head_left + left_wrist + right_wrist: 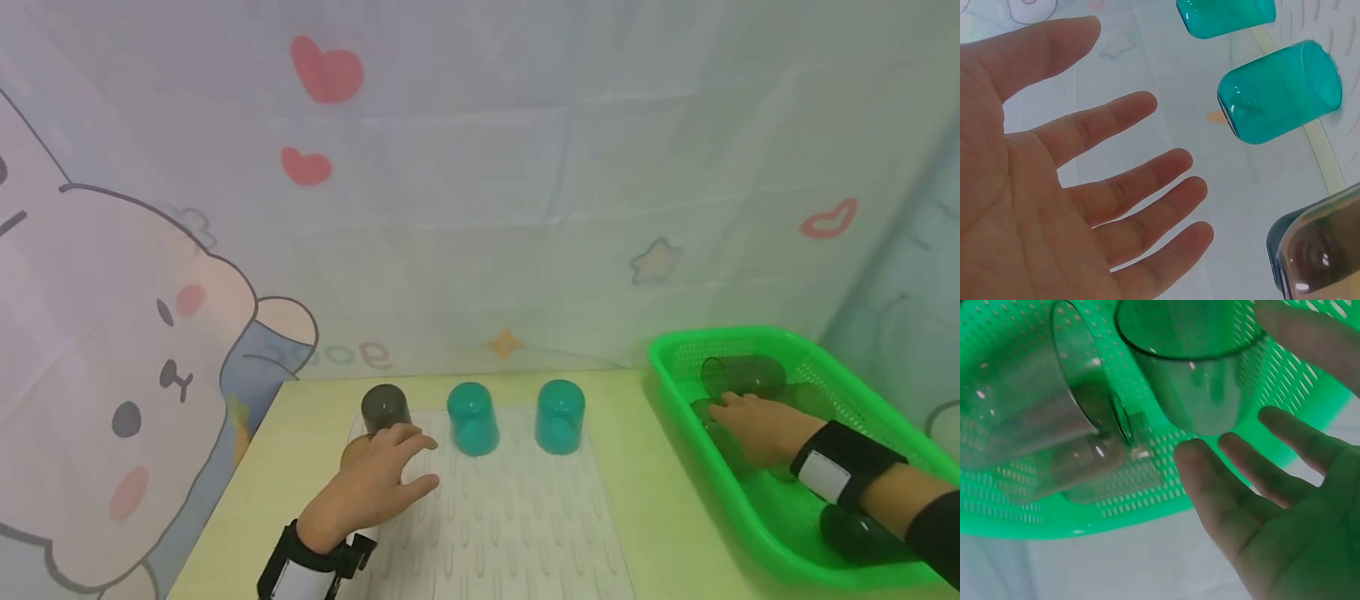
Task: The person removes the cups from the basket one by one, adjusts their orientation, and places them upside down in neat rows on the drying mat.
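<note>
Cups [472,421] stand mouth-down along mat's [517,508] far edge, probably for steadiness | left hand [375,479]: fingers spread, holding nothing | right hand [768,425]: fingers loosely extended inside basket's [825,573] left edge, contact unclear

Only writing I can spot anywhere is on the printed cloth backdrop [465,208], low down, a bit above the back edge of the counter [315,408]. It's a short row of faint, rounded lettering [373,356], with the right-hand letter in pink. Looks mirrored to me, kinda like "good" flipped around, but it's way too washed out to swear to it. There's also a white patch [823,476] on the right wrist strap [862,458], but I can't read anything on that one.
</note>
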{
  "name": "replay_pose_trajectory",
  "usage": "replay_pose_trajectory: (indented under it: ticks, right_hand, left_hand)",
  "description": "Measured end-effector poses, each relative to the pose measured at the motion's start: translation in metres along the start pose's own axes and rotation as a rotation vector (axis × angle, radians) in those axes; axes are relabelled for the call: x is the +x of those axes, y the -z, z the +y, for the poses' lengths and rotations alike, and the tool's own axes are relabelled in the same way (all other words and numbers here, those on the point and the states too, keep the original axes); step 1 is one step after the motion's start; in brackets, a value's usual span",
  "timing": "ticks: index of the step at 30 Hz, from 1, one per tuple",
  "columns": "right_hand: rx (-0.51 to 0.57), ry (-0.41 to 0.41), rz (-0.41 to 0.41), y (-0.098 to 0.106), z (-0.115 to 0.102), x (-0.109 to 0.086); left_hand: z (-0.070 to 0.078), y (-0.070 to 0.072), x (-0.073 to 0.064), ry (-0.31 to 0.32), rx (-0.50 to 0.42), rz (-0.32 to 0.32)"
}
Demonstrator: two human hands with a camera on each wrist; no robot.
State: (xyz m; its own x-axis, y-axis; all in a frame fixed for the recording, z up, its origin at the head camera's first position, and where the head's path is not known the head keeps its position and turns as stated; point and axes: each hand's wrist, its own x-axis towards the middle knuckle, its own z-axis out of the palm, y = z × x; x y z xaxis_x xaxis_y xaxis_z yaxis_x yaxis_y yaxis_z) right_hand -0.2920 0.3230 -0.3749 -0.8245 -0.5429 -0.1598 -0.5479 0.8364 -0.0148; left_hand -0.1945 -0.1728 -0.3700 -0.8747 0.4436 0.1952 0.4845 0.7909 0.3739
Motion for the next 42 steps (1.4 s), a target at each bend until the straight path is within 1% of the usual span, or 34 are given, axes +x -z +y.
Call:
replay_pose_trajectory:
  ticks: [3, 9, 12, 14, 18, 23, 26, 32, 37, 42]
  right_hand:
    - [-0.077, 0.059, 0.084, -0.010, 0.003, 0.000]
    - [-0.201, 0.147, 0.265, -0.026, 0.007, 0.000]
    - [-0.240, 0.164, 0.316, -0.030, 0.009, 0.000]
    - [-0.253, 0.169, 0.319, -0.031, 0.010, 0.000]
    - [-0.252, 0.156, 0.298, -0.030, 0.010, -0.001]
    - [-0.208, 0.096, 0.273, -0.024, 0.010, -0.003]
    - [-0.204, 0.066, 0.286, -0.018, 0.012, -0.005]
    - [-0.193, 0.049, 0.359, -0.009, 0.016, -0.008]
    - [-0.181, 0.040, 0.357, -0.007, 0.014, -0.011]
    - [-0.142, 0.017, 0.346, -0.003, 0.012, -0.017]
  left_hand:
    - [0.001, -0.001, 0.001, 0.009, -0.007, -0.014]
    - [0.004, -0.002, 0.002, 0.029, -0.018, -0.040]
    - [0.004, -0.003, 0.002, 0.028, -0.024, -0.049]
    - [0.003, -0.004, 0.002, 0.025, -0.026, -0.055]
    - [0.002, -0.005, 0.000, 0.034, -0.037, -0.063]
    - [0.001, -0.005, 0.000, 0.040, -0.058, -0.076]
    - [0.000, -0.005, 0.002, 0.029, -0.058, -0.078]
    - [0.001, -0.003, 0.003, 0.029, -0.055, -0.092]
    - [0.002, -0.003, 0.002, 0.032, -0.063, -0.101]
    - [0.004, -0.003, 0.001, 0.029, -0.060, -0.106]
